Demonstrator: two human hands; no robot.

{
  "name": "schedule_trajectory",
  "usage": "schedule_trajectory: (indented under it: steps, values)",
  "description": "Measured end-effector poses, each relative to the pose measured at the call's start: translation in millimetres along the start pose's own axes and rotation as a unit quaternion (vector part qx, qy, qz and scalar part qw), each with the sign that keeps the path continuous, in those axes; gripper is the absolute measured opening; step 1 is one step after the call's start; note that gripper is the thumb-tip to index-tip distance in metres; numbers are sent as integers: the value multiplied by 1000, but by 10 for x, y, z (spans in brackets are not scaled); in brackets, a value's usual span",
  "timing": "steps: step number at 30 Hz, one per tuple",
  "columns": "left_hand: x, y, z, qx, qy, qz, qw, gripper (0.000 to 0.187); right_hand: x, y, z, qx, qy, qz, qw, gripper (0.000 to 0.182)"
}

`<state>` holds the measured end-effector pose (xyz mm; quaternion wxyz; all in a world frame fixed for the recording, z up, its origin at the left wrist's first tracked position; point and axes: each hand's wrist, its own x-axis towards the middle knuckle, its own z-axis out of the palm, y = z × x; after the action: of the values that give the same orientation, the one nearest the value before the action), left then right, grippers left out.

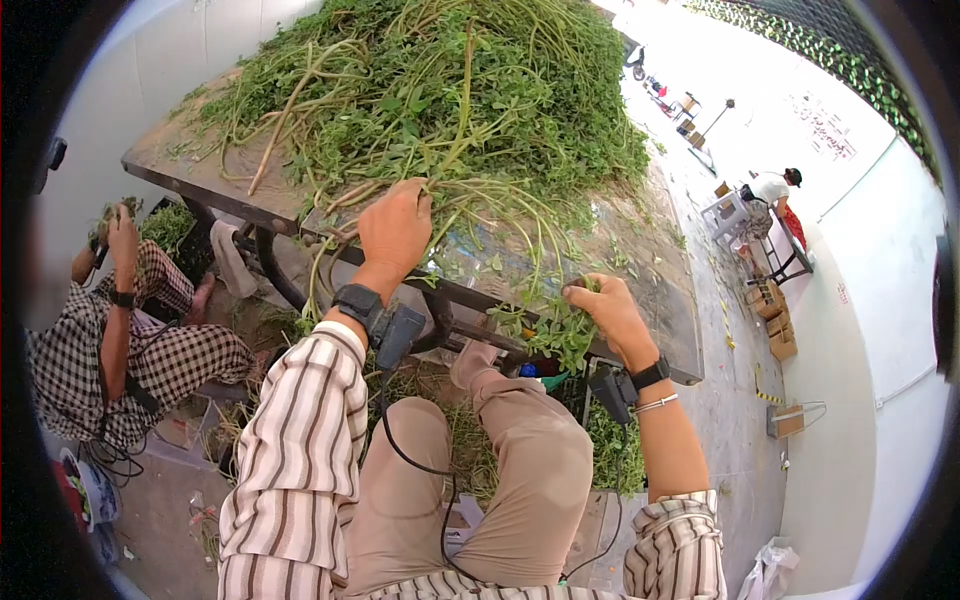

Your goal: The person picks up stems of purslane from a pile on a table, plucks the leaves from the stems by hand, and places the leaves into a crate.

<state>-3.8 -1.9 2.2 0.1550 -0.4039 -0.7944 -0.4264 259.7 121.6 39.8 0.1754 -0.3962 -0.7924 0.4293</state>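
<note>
A big heap of leafy green stems (460, 100) covers the table (640, 300) in front of me. At the table's near edge my left hand (396, 230) is closed round a long-stemmed plant (490, 190), whose thin stalks fan out to the right. My right hand (606, 308) pinches a leafy sprig (562, 335) with thumb and fingers; its leaves hang below the table edge. Straps with small dark devices sit on both my wrists.
On the left sits a person in checked clothes (130, 350), holding greenery in a raised hand. More plants (615, 450) lie below, near my knees. At the far right another person (770, 190) bends over a table, near stacked cardboard boxes (775, 320).
</note>
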Motion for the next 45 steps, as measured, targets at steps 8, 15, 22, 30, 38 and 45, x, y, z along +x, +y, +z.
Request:
schedule_trajectory:
  steps: [8,15,22,30,38,45]
  values:
    - [-4,-54,51,-9,18,16,1000,23,64,17,65,19,35,-7,999,15]
    - [-6,-85,86,-13,45,35,998,25,72,68,-106,235,138,-4,962,10]
    - [-9,-81,72,6,33,35,999,25,202,468,-426,298,185,-12,936,12]
    - [-2,-56,67,-9,18,8,1000,23,48,342,-529,-166,140,-322,921,14]
    - [-3,-51,67,-4,21,8,1000,23,127,-290,-60,145,-35,-14,989,15]
    - [-9,-64,63,-11,34,25,999,26,203,-295,226,-9,-36,32,999,21]
